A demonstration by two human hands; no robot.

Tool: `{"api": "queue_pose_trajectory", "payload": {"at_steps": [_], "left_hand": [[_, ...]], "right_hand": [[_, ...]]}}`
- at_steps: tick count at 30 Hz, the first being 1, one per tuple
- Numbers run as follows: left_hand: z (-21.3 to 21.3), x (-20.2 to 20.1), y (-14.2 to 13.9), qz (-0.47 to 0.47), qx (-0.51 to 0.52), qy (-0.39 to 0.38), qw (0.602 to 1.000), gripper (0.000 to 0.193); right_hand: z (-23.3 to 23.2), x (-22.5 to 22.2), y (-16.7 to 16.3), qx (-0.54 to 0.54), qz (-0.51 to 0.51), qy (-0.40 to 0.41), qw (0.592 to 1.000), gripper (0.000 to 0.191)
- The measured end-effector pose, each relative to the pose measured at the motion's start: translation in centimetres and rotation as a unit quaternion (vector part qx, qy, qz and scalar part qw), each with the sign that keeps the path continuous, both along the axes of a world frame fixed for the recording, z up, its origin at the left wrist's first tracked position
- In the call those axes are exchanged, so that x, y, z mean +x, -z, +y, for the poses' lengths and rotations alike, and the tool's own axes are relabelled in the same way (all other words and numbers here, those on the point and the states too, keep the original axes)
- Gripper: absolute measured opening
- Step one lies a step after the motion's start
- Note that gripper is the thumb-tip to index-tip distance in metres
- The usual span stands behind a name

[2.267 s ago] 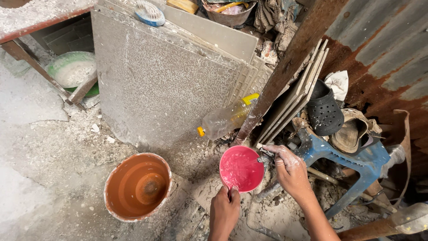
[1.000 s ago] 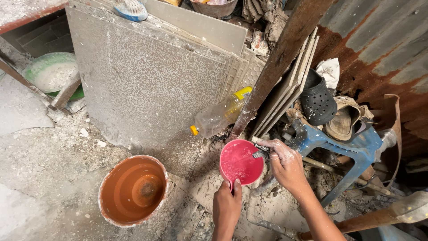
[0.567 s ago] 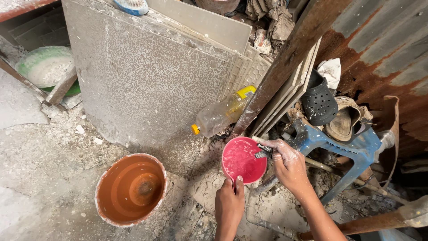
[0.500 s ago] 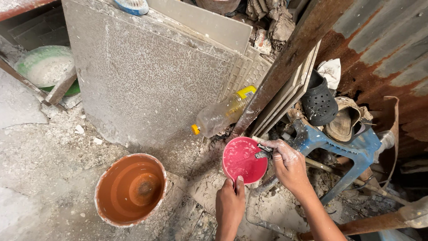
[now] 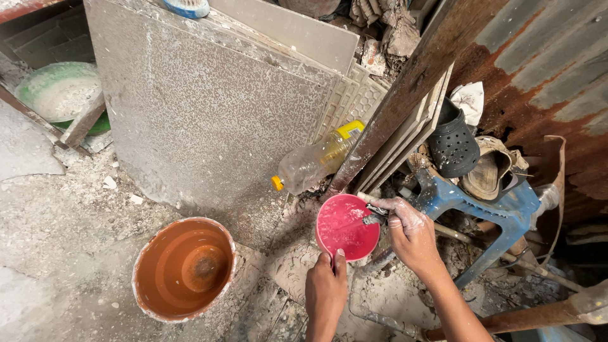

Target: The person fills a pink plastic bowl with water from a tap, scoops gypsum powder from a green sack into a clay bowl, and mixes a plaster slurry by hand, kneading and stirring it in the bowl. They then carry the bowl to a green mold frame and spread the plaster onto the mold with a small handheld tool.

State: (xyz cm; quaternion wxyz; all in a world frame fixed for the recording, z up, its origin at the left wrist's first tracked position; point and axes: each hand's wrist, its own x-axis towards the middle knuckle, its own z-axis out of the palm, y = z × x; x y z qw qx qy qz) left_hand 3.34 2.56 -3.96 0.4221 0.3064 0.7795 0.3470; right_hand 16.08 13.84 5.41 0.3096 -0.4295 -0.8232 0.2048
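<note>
The left hand (image 5: 326,292) grips the near rim of a round pink plastic bowl (image 5: 347,227), with the thumb pressed on the inside of the rim and the remaining fingers closed underneath. The bowl is held tilted above the dusty concrete floor (image 5: 57,221), just right of centre in the view, with its open face toward the camera.

The right hand (image 5: 411,231), coated in pale dust, has its fingers closed around the handle of a small metal scraping tool (image 5: 373,217). The tip of the tool lies on the inner surface of the bowl near its right rim.

To the left of the bowl, an orange round plastic bucket (image 5: 185,269) stands upright on the floor, well apart from both hands. Behind the bowl, a clear plastic bottle with a yellow handle and orange cap (image 5: 313,163) lies against a large grey speckled tile (image 5: 202,107) that leans upright. To the right, a blue plastic stool (image 5: 487,206) carries a black perforated clog (image 5: 453,142) and a worn brown sandal (image 5: 486,172). A rusted corrugated metal sheet (image 5: 544,82) forms the background on the right.
</note>
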Motion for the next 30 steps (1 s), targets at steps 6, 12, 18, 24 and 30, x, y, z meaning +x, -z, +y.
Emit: {"api": "queue_pose_trajectory", "payload": {"at_steps": [6, 12, 18, 24, 30], "left_hand": [[-0.16, -0.20, -0.02, 0.017, 0.007, -0.001, 1.000, 0.039], [-0.34, -0.05, 0.37, 0.022, 0.032, -0.005, 0.999, 0.037], [-0.39, 0.14, 0.35, 0.019, 0.031, -0.011, 0.999, 0.037], [-0.71, 0.31, 0.23, 0.034, 0.086, -0.017, 0.996, 0.035], [-0.60, 0.32, -0.09, 0.003, 0.033, -0.003, 0.999, 0.034]], "right_hand": [[0.12, 0.02, 0.07, 0.039, 0.012, -0.026, 0.999, 0.030], [0.05, 0.04, -0.11, 0.006, -0.003, -0.003, 1.000, 0.031], [0.21, 0.05, -0.10, -0.015, -0.005, 0.009, 1.000, 0.033], [0.45, 0.23, 0.22, 0.022, 0.007, -0.011, 1.000, 0.033], [0.64, 0.35, 0.18, 0.045, 0.025, -0.039, 0.998, 0.034]]}}
